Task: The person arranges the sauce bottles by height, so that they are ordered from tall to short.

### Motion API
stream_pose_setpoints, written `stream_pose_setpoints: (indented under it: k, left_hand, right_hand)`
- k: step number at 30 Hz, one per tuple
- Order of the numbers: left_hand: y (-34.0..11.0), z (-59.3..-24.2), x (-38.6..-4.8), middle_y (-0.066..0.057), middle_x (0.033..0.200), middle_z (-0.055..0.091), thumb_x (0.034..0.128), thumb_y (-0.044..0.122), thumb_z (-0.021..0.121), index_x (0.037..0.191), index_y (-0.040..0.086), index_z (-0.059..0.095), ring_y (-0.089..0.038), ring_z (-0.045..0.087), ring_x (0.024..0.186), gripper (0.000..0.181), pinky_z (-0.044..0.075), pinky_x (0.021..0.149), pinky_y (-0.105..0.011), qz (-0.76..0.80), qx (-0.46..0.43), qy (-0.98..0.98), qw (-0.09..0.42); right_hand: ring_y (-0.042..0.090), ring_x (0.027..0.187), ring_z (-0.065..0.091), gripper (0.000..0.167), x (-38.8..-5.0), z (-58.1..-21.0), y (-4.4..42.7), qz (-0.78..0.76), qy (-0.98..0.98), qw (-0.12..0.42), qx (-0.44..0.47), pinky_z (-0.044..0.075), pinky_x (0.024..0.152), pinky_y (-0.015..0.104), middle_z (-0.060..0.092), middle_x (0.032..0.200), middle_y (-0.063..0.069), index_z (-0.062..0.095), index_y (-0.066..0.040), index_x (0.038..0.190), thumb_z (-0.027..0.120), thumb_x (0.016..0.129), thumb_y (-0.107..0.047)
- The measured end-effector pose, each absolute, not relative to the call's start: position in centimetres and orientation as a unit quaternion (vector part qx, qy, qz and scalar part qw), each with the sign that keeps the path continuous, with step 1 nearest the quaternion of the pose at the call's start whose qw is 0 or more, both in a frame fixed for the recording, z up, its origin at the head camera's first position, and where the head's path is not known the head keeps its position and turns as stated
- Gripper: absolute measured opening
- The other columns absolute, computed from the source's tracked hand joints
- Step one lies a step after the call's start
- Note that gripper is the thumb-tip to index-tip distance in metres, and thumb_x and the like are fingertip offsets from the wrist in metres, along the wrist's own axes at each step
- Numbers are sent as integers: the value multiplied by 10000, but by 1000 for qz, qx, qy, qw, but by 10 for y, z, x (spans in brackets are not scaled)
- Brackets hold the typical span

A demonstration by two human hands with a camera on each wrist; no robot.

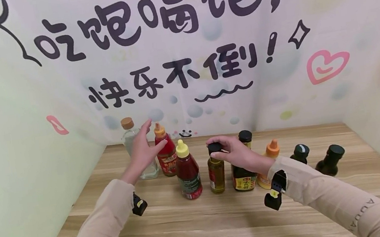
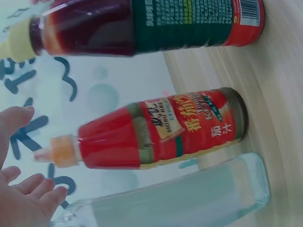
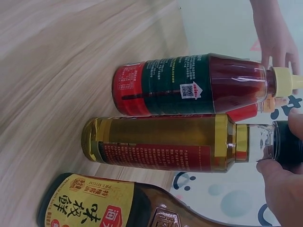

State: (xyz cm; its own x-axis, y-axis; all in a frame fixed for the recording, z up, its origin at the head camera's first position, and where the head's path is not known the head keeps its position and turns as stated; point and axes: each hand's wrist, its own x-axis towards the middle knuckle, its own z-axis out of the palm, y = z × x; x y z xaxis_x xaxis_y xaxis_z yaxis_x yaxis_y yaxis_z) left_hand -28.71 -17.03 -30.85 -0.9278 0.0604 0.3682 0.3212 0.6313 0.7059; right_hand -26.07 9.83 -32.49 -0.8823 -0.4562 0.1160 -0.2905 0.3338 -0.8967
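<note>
My left hand is spread open around the upper part of a red ketchup bottle with an orange cap; in the left wrist view a gap shows between the hand and the bottle's nozzle. Beside it stand a clear bottle with a brown cap and a dark red sauce bottle with a yellow cap. My right hand pinches the black cap of a slim golden oil bottle, thumb and fingers around it. The oil bottle stands upright on the table.
To the right of the oil bottle are a soy sauce bottle, an orange-capped bottle partly behind my wrist, and two dark bottles. A printed cloth hangs behind the wooden table.
</note>
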Motion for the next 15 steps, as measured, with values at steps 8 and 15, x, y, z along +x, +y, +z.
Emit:
stream_pose_setpoints:
  k: [8, 15]
  left_hand:
    - [-173, -298, -272, -118, 1395, 314, 786, 164, 671, 1386, 79, 253, -278, 335, 1233, 736, 395, 903, -445, -427, -155, -876, 164]
    - [-168, -292, -260, -132, 1368, 356, 770, 153, 690, 1361, 64, 299, -261, 344, 1236, 714, 348, 955, -442, -449, -194, -858, 160]
  right_hand:
    - [253, 1153, 455, 359, -263, -327, 99, -534, 811, 80, -226, 412, 900, 402, 483, 1240, 121, 502, -98, 1206, 575, 855, -98]
    - [253, 1150, 458, 360, -262, -326, 99, -530, 813, 74, -230, 419, 895, 391, 486, 1235, 126, 503, -92, 1207, 574, 855, -102]
